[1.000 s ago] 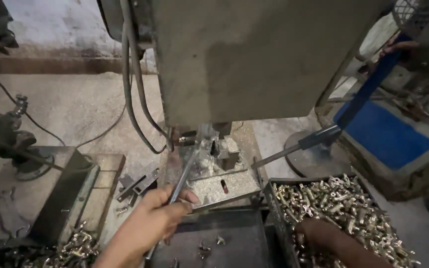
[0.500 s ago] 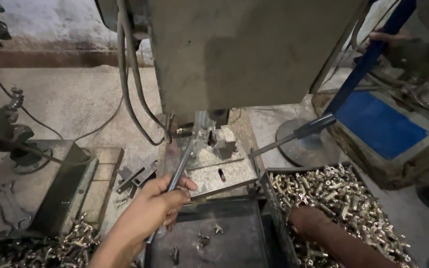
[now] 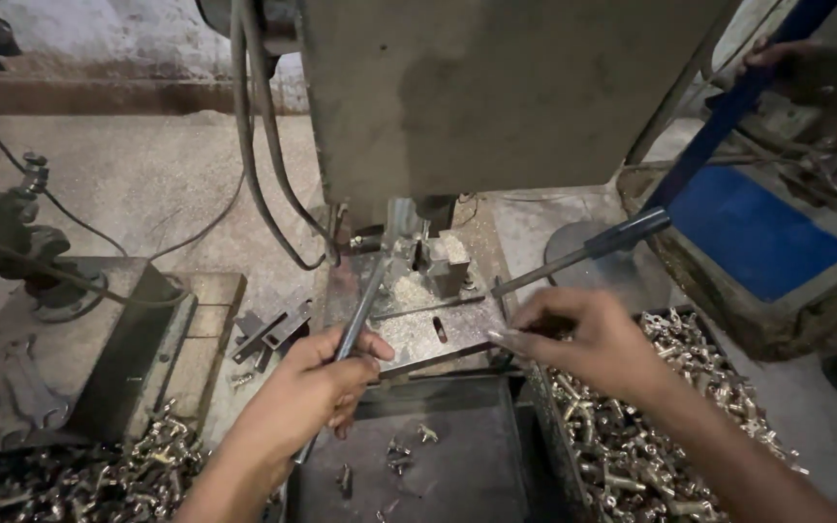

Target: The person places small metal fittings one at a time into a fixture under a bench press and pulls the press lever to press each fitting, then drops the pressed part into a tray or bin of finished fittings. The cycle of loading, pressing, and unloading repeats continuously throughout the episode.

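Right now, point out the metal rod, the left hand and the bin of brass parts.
metal rod (image 3: 372,295), head view, bare middle of the shaft.
left hand (image 3: 307,392), head view, back of hand.
bin of brass parts (image 3: 632,455), head view, heaped parts.

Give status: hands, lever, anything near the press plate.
Left hand in a closed grip on the metal lever rod. Right hand above the bin of small metal parts, fingertips pinched at the plate edge. Shavings on the plate.

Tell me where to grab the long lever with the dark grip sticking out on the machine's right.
Probably the dark cylindrical grip at the free end of the thin steel lever. Come from the right and above: it angles up and rightward, clear of the right hand.
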